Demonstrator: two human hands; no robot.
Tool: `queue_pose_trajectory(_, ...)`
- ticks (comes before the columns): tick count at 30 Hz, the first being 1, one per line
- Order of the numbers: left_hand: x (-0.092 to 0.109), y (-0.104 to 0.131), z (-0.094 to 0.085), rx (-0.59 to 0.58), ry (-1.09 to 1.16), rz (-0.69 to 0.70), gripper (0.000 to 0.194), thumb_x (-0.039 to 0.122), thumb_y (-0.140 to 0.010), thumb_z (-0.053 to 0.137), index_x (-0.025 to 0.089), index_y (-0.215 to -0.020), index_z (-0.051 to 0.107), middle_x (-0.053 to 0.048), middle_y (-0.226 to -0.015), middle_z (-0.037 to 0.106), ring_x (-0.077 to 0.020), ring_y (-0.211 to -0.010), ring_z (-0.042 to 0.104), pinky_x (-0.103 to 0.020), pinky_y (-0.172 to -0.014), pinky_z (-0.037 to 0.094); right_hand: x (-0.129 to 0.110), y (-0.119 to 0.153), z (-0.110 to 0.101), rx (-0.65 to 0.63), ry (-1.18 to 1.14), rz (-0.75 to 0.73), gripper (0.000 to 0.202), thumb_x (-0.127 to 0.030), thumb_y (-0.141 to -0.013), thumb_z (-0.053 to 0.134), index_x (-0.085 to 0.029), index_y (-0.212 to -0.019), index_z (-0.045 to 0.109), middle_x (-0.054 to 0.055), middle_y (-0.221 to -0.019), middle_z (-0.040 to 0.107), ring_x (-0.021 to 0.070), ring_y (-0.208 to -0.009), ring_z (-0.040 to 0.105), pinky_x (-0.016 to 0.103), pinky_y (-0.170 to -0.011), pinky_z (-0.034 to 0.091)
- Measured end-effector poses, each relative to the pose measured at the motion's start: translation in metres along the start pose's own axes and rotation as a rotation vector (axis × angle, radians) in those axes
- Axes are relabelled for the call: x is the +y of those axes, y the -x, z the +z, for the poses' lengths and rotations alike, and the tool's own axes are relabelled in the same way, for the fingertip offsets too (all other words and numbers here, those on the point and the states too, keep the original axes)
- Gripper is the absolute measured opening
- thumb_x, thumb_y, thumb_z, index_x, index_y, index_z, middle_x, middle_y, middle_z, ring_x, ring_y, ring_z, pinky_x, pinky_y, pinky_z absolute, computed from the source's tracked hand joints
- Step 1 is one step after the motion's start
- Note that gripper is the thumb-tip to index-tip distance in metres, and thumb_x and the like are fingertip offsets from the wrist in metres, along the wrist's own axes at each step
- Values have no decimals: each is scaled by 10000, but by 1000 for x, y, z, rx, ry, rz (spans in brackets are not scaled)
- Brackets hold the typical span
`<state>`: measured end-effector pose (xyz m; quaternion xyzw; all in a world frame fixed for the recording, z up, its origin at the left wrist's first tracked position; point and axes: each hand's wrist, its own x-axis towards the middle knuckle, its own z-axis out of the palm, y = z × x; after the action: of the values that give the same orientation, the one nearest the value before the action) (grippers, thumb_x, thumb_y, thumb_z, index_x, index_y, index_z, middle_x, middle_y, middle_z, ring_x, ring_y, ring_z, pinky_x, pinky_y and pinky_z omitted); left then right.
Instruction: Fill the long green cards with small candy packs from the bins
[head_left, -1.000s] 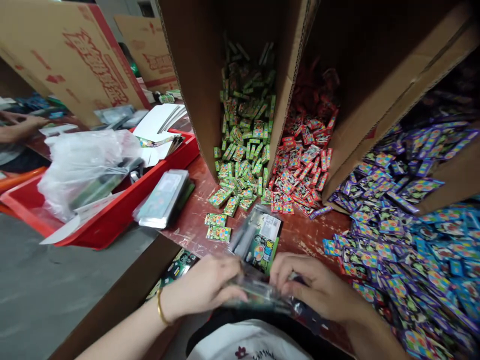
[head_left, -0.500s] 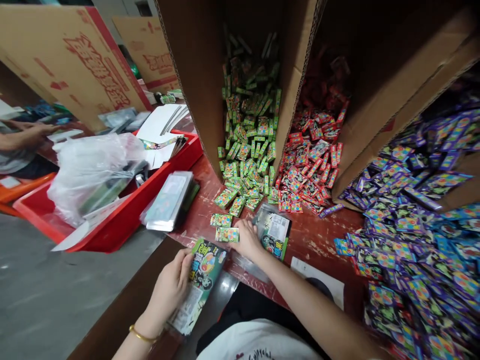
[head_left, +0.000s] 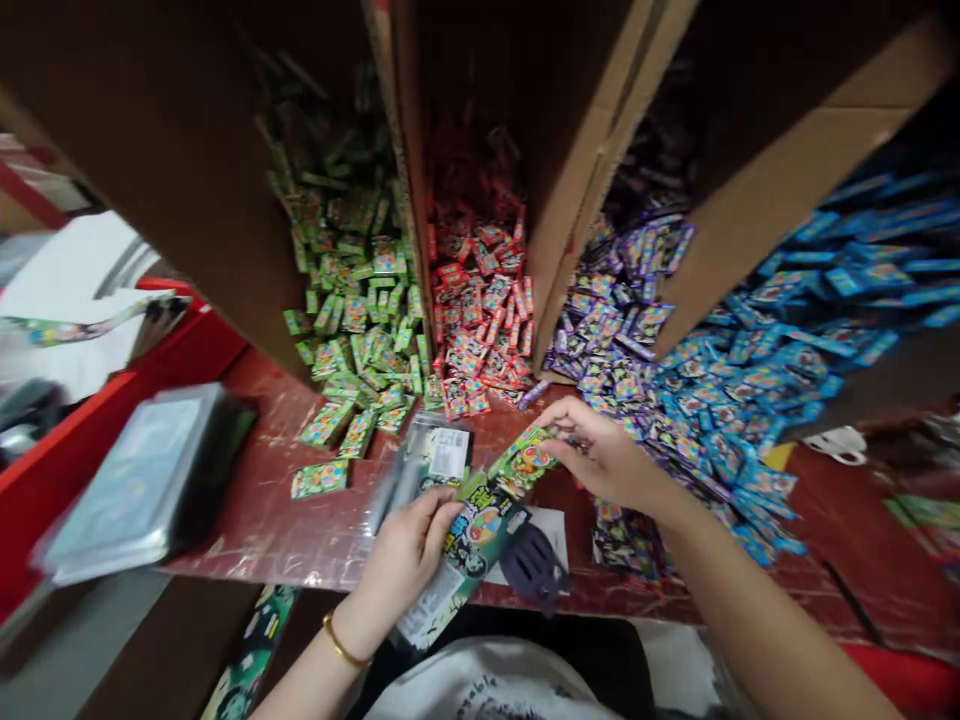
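Observation:
My left hand [head_left: 412, 545] is closed on a dark green printed pouch [head_left: 474, 530], which it holds tilted over the front edge of the table. Pinched in my right hand [head_left: 596, 452] is a small green candy packet [head_left: 523, 460], held against the pouch's upper end. Another printed pouch [head_left: 442, 448] lies on the table just behind my left hand. One loose green packet [head_left: 320, 479] rests to the left. Beyond, green packets [head_left: 360, 350] and red packets [head_left: 487, 330] spill from tall cardboard boxes. Whether the held packet's tip is inside the pouch cannot be made out.
Purple packets [head_left: 611, 320] and blue packets [head_left: 757, 370] lie in heaps at the right. A stack of clear plastic cases [head_left: 142, 480] and a red bin [head_left: 90, 425] stand left. A dark slotted object [head_left: 534, 565] lies near the table's front edge.
The view has swung right. My right hand has picked up a green packet from the table and carried it to the pouch's upper end. My left hand still holds the pouch.

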<state>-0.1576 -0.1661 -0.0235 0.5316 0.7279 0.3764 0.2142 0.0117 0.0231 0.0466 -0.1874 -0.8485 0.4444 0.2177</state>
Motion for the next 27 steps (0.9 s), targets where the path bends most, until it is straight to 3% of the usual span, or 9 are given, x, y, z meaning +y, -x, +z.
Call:
queue_pose_trajectory(3,16,-8,12,-55,-21,36,271,349,-913,386,180,-942,596,-69,-832,707,-213,-750,666,-282,-664,488,0,4,-15,-133,60,-34,152,-250,-852,511,-223,-886,657,22,-901,681,176,-873,626,299,-810,470)
queue_pose_trajectory(5,22,-11,19,-86,-33,35,271,347,-917,381,181,-946,593,-74,-864,705,-220,-783,659,-292,-680,482,8,6,-12,-171,-3,16,123,-271,-829,551,-218,-862,657,9,-829,681,162,-780,631,284,-733,488)
queue_pose_trajectory(8,26,-13,28,-102,-6,9,279,345,-926,364,187,-944,593,-73,-886,703,-220,-807,652,-295,-699,470,28,10,0,-113,-195,151,175,-340,-736,675,-185,-799,625,0,-709,635,136,-610,587,249,-571,474)
queue_pose_trajectory(13,27,-15,45,-118,74,-46,273,343,-927,372,200,-866,596,-42,-811,700,-197,-759,657,-269,-690,454,50,16,7,-27,-261,116,284,-425,-699,703,-162,-651,607,24,-736,597,138,-657,572,249,-592,456)
queue_pose_trajectory(18,30,-15,53,-131,66,-67,277,358,-926,370,205,-867,593,-37,-797,691,-202,-750,651,-273,-681,437,49,12,-5,-129,-196,70,257,-397,-715,697,-164,-621,641,24,-720,615,141,-665,582,252,-620,466)
queue_pose_trajectory(21,30,-17,54,-147,79,-62,283,365,-921,381,202,-832,594,-35,-764,681,-200,-717,641,-269,-655,427,50,11,-1,-203,-212,90,249,-407,-693,713,-167,-642,669,23,-713,621,139,-648,584,247,-594,472)
queue_pose_trajectory(24,27,-18,52,-78,135,-95,289,375,-917,383,197,-845,600,-33,-735,672,-197,-685,627,-261,-636,423,53,17,10,-56,-252,159,283,-418,-645,750,-169,-753,673,20,-728,629,142,-643,588,252,-582,482)
queue_pose_trajectory(27,22,-19,48,-1,203,-134,299,393,-911,389,188,-856,600,-40,-731,661,-198,-686,610,-262,-644,425,53,25,24,97,-202,120,243,-387,-665,752,-177,-738,654,58,-888,641,178,-808,610,302,-726,491)
